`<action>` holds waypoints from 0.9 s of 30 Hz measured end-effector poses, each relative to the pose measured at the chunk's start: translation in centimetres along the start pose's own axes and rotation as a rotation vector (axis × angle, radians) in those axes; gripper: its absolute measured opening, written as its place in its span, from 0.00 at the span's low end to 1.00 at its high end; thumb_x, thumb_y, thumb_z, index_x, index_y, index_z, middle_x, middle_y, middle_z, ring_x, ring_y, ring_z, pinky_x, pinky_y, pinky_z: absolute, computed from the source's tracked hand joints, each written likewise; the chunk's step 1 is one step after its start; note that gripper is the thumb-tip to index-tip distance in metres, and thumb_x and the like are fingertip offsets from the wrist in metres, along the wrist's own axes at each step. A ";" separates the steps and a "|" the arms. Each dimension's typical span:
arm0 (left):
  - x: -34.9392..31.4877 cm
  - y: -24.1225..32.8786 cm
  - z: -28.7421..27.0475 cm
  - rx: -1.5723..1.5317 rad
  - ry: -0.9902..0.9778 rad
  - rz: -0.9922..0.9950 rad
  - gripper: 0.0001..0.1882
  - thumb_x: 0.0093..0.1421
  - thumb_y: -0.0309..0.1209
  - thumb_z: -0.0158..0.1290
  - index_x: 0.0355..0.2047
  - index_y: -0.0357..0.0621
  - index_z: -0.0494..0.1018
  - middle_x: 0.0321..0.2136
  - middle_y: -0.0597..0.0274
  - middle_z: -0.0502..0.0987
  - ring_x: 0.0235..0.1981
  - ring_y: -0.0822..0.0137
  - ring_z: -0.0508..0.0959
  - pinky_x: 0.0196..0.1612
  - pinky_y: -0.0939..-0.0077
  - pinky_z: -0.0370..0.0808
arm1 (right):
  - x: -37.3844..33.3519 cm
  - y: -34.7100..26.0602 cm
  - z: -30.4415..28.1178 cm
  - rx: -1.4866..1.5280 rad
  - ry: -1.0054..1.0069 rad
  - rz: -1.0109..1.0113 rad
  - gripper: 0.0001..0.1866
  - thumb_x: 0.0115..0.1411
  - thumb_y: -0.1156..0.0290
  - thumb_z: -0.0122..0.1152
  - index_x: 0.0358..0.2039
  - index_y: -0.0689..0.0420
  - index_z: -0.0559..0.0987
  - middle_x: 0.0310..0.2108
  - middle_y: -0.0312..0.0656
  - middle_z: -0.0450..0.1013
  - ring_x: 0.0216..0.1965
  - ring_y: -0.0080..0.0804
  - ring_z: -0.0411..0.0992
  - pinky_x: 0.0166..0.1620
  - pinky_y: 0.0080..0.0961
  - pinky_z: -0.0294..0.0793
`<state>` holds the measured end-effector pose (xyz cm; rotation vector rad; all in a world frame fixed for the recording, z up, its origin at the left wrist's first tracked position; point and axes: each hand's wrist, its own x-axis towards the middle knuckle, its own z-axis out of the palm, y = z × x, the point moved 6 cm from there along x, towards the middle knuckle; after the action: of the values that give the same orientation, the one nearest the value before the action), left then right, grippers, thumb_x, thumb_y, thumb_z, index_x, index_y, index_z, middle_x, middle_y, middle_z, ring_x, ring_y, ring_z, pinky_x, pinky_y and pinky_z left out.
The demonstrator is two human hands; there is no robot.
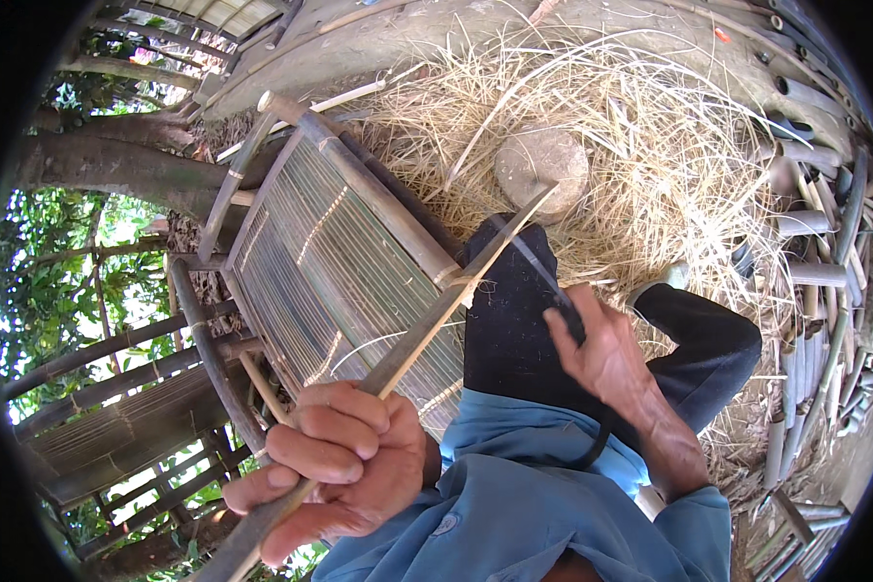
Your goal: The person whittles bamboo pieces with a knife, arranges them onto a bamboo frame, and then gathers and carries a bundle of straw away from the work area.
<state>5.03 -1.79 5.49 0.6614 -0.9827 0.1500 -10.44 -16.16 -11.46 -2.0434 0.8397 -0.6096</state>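
The left hand [349, 461] grips one strip [417, 342], the right hand [608, 351] one knife [538, 262].

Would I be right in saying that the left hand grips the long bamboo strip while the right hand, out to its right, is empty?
Not quite: the right hand is not empty. The head view shows it holding a dark-handled knife, while the left hand does grip the long bamboo strip.

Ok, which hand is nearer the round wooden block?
Right. The right hand, holding a knife, is below the block in view; the left hand, gripping the bamboo strip, is farther off, lower left.
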 end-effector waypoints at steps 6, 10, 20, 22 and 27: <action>-0.2 0.0 0.9 -0.063 -0.073 -0.070 0.33 0.69 0.63 0.37 0.43 0.40 0.68 0.22 0.65 0.60 0.19 0.72 0.56 0.22 0.76 0.54 | -0.1 -10.1 -3.0 0.097 -0.031 -0.368 0.13 0.60 0.72 0.67 0.42 0.63 0.75 0.32 0.51 0.76 0.25 0.45 0.79 0.23 0.34 0.77; -0.1 -0.1 1.8 -0.078 -0.102 -0.079 0.33 0.70 0.62 0.37 0.42 0.40 0.67 0.22 0.65 0.60 0.19 0.72 0.56 0.22 0.76 0.55 | 0.4 -7.8 -0.9 -0.134 -0.164 -0.259 0.13 0.59 0.70 0.67 0.40 0.63 0.75 0.27 0.44 0.71 0.20 0.35 0.74 0.19 0.31 0.76; -0.1 0.9 1.6 -0.018 -0.110 -0.017 0.31 0.71 0.60 0.37 0.37 0.40 0.67 0.21 0.67 0.60 0.17 0.73 0.54 0.21 0.76 0.53 | 1.0 -5.2 -0.8 -0.064 -0.192 -0.235 0.08 0.57 0.75 0.58 0.36 0.57 0.70 0.23 0.46 0.68 0.18 0.41 0.74 0.18 0.36 0.76; -0.9 0.5 1.1 -0.027 -0.104 -0.046 0.31 0.71 0.60 0.37 0.36 0.41 0.67 0.21 0.67 0.60 0.17 0.74 0.54 0.20 0.76 0.53 | -0.6 -7.0 -0.9 0.063 -0.144 -0.356 0.10 0.53 0.75 0.61 0.35 0.56 0.70 0.24 0.45 0.67 0.18 0.39 0.73 0.18 0.36 0.76; 0.2 0.5 1.7 0.005 -0.028 -0.032 0.31 0.72 0.58 0.38 0.31 0.40 0.67 0.19 0.67 0.59 0.16 0.74 0.53 0.19 0.76 0.52 | 2.1 -1.5 0.6 -0.069 -0.097 -0.146 0.10 0.62 0.69 0.63 0.33 0.57 0.70 0.24 0.47 0.71 0.20 0.49 0.74 0.19 0.41 0.75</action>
<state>3.65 -2.41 6.53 0.6846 -0.9983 0.1157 -8.09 -16.73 -10.29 -2.1928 0.6680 -0.5623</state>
